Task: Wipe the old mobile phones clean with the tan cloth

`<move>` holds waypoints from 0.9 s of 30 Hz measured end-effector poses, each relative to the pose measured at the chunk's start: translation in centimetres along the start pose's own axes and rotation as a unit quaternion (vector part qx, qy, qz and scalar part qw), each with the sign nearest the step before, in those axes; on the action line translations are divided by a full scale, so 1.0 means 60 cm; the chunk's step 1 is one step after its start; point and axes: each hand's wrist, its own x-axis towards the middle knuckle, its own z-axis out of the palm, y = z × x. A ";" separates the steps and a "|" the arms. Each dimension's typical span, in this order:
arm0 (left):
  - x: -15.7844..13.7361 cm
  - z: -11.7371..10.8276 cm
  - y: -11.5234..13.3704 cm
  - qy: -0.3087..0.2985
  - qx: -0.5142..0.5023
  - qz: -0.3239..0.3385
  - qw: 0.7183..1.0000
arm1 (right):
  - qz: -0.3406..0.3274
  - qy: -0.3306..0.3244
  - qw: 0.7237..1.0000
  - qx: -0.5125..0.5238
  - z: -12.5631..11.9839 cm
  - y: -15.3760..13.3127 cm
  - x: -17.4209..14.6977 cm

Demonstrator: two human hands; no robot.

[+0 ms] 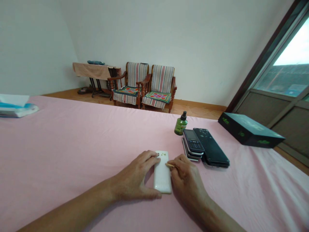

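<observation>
A white smartphone (162,175) lies back side up on the pink cloth, with small gold marks and a camera near its top end. My left hand (135,177) steadies it from the left, fingertips at the upper edge and thumb along the lower end. In my right hand (184,174), the fingers are pinched round a small tan stick (169,165). Its tip is at the phone's right edge, near the upper part. Most of the stick is hidden inside the fingers, so its exact kind cannot be made out.
Right of my hands lie a stack of phones with a keypad phone (193,141) on top and a pile of dark phones (211,148). Behind them stand a green spray bottle (181,123) and a black box (251,130). A tissue pack (19,111) lies far left.
</observation>
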 end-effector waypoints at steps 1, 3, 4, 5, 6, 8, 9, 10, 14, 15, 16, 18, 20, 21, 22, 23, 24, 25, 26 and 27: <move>0.000 0.000 0.000 0.001 -0.002 0.000 1.000 | 0.003 0.003 1.000 -0.023 -0.001 0.003 0.001; -0.001 0.001 0.001 0.006 -0.006 0.000 1.000 | 0.006 -0.003 0.999 -0.050 -0.002 0.009 0.002; -0.001 0.002 0.002 0.008 -0.008 -0.001 1.000 | 0.007 -0.005 0.999 -0.048 -0.002 0.011 0.003; -0.001 0.003 0.002 0.011 -0.010 -0.002 1.000 | 0.009 -0.005 0.999 -0.040 -0.001 0.013 0.003; -0.001 0.004 0.003 0.012 -0.011 -0.003 1.000 | 0.012 -0.005 1.000 -0.029 0.000 0.014 0.002; -0.001 0.007 0.005 0.011 -0.010 -0.005 1.000 | 0.018 -0.003 1.000 -0.011 0.002 0.013 0.001; -0.001 0.008 0.006 0.010 -0.008 -0.005 1.000 | 0.024 -0.001 1.000 -0.004 0.003 0.012 0.000; 0.000 0.009 0.008 0.010 -0.007 -0.004 1.000 | 0.031 0.000 1.000 0.003 0.004 0.011 -0.002; 0.002 0.009 0.016 0.004 -0.026 0.013 1.000 | 0.054 0.020 0.997 0.055 0.008 0.009 -0.007; 0.002 0.009 0.017 0.002 -0.033 0.016 0.999 | 0.054 0.027 0.996 0.069 0.009 0.009 -0.008; 0.002 0.009 0.018 0.001 -0.038 0.018 0.999 | 0.055 0.033 0.995 0.082 0.009 0.010 -0.008; 0.002 0.009 0.018 0.005 -0.039 0.015 0.999 | 0.063 0.045 0.991 0.112 0.009 0.011 -0.005; 0.001 0.011 0.016 0.009 -0.035 0.010 0.999 | 0.076 0.059 0.986 0.140 0.008 0.010 -0.001; 0.000 0.012 0.015 0.010 -0.034 0.008 0.999 | 0.080 0.065 0.984 0.147 0.006 0.008 0.001; 0.000 0.013 0.015 0.008 -0.034 0.007 0.999 | 0.080 0.069 0.983 0.152 0.004 0.005 0.003; -0.001 0.014 0.015 0.008 -0.035 0.007 0.999 | 0.077 0.072 0.982 0.154 0.001 0.002 0.004; -0.001 0.015 0.015 0.008 -0.035 0.007 0.999 | 0.074 0.076 0.982 0.156 -0.001 -0.001 0.005; -0.001 0.016 0.016 0.009 -0.035 0.009 0.999 | 0.070 0.079 0.982 0.159 -0.003 -0.003 0.006; -0.002 0.016 0.017 0.010 -0.035 0.011 0.999 | 0.068 0.083 0.981 0.164 -0.005 -0.005 0.006; -0.001 0.017 0.018 0.012 -0.034 0.013 0.999 | 0.069 0.088 0.979 0.170 -0.006 -0.007 0.006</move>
